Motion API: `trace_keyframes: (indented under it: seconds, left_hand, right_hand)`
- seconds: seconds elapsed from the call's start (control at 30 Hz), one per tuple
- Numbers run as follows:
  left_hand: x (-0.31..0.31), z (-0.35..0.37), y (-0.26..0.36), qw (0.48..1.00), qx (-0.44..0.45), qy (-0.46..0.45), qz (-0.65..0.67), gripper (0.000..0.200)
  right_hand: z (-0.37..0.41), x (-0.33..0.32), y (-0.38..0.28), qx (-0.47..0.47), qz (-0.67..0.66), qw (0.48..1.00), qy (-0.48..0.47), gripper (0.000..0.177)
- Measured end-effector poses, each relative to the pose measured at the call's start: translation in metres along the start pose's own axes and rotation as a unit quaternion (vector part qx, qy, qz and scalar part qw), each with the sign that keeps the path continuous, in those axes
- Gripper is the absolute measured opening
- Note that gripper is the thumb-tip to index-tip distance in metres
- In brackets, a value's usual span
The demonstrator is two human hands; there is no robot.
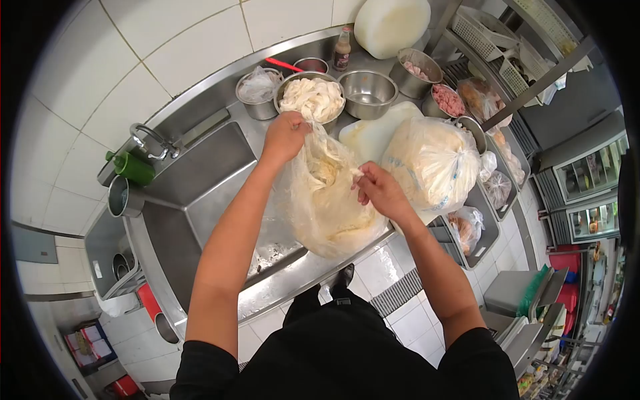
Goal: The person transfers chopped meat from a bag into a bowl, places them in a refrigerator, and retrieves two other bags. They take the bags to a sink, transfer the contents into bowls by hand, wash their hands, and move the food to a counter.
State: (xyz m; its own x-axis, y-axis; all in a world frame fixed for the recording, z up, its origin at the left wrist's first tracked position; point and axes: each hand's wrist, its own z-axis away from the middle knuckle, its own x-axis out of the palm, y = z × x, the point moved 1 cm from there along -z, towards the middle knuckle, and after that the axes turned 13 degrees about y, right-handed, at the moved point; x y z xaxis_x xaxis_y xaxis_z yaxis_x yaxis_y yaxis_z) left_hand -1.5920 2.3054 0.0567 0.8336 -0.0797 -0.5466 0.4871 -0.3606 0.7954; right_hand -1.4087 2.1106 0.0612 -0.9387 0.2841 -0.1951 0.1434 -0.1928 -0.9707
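Note:
A large clear plastic bag (pixel 327 213) with pale, cream-coloured contents hangs between my hands, over the right side of the sink and its front edge. My left hand (pixel 285 138) is closed on the bag's rim at its upper left. On the opposite side, my right hand (pixel 379 190) pinches the rim with bent fingers. The mouth of the bag is spread, and yellowish stuff shows inside. Just beyond my left hand stands a metal bowl heaped with pale, folded strips (pixel 311 97). A full, knotted plastic bag (pixel 432 160) sits to the right of my right hand.
Behind are an empty metal bowl (pixel 368 95), a pot with a plastic bag (pixel 259 87), a sauce bottle (pixel 342 49) and a bowl of minced meat (pixel 445 100). A white board (pixel 373 133) lies under the knotted bag. The sink (pixel 220 200) with its tap (pixel 157 141) is at left.

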Motion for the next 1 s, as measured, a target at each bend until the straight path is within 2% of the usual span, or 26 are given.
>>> trace_keyframes:
  seconds: [0.1,0.17,0.3,0.37,0.43,0.5,0.53,0.57,0.6,0.63,0.67,0.7,0.73,0.77,0.8,0.83,0.9,0.93,1.0]
  left_hand:
    - [-0.016,-0.011,0.022,0.999,0.019,0.034,0.002,0.023]
    - [-0.031,-0.014,0.048,0.990,-0.066,0.036,0.122,0.024]
    - [-0.052,-0.014,0.087,0.992,-0.070,0.028,0.103,0.022]
    - [-0.054,-0.006,0.108,0.970,-0.057,0.034,0.232,0.020]
    - [-0.057,0.003,0.123,0.967,-0.056,0.019,0.249,0.020]
    - [-0.057,0.011,0.136,0.962,-0.055,0.006,0.267,0.020]
    - [-0.054,0.015,0.143,0.969,-0.061,-0.039,0.235,0.020]
    - [-0.051,0.020,0.148,0.973,-0.067,-0.084,0.202,0.021]
    - [-0.046,0.026,0.149,0.974,-0.066,-0.082,0.201,0.021]
    - [-0.038,0.032,0.147,0.981,-0.027,-0.120,0.148,0.022]
    - [-0.031,0.037,0.145,0.983,0.013,-0.157,0.094,0.023]
    - [-0.027,0.043,0.145,0.983,0.014,-0.155,0.094,0.023]
    - [-0.024,0.049,0.146,0.982,0.041,-0.173,0.070,0.021]
    - [-0.021,0.052,0.143,0.978,0.067,-0.191,0.047,0.022]
    - [-0.019,0.053,0.132,0.973,0.059,-0.173,0.138,0.027]
    - [-0.019,0.054,0.118,0.974,0.059,-0.172,0.137,0.027]
    - [-0.025,0.058,0.084,0.985,-0.031,-0.053,0.158,0.042]
    - [-0.022,0.066,0.062,0.986,-0.030,-0.052,0.158,0.042]
    - [-0.012,0.090,0.011,0.996,-0.061,-0.034,0.050,0.062]
  right_hand:
    - [-0.007,-0.013,-0.034,-0.048,-0.044,0.998,-0.001,0.010]
    - [-0.009,-0.022,-0.055,-0.070,-0.051,0.996,-0.002,0.010]
    - [-0.002,-0.033,-0.091,-0.109,-0.057,0.992,-0.018,0.009]
    - [0.006,-0.034,-0.108,-0.142,-0.090,0.986,0.000,0.007]
    - [0.011,-0.032,-0.117,-0.150,-0.112,0.982,-0.005,0.005]
    - [0.012,-0.030,-0.119,-0.158,-0.134,0.978,0.013,0.013]
    - [0.011,-0.030,-0.117,-0.159,-0.135,0.978,0.013,0.013]
    - [0.008,-0.029,-0.112,-0.150,-0.063,0.986,0.026,0.022]
    - [0.004,-0.027,-0.105,-0.141,0.010,0.989,0.039,0.031]
    - [-0.007,-0.018,-0.085,-0.144,0.009,0.989,0.038,0.031]
    - [-0.022,-0.005,-0.058,-0.220,-0.002,0.973,0.073,0.033]
    - [-0.030,0.002,-0.043,-0.294,-0.013,0.950,0.108,0.036]
    - [-0.032,0.000,-0.041,-0.295,-0.013,0.949,0.108,0.036]
    - [-0.033,-0.003,-0.037,-0.217,0.064,0.969,0.098,0.027]
    - [-0.032,-0.003,-0.038,-0.135,0.140,0.977,0.087,0.021]
    - [-0.033,-0.005,-0.043,-0.136,0.139,0.977,0.086,0.021]
    - [-0.028,-0.013,-0.078,-0.072,0.099,0.985,0.121,0.029]
    - [-0.030,-0.016,-0.090,-0.073,0.098,0.985,0.121,0.029]
    - [-0.036,-0.021,-0.112,-0.108,0.024,0.989,0.098,0.031]
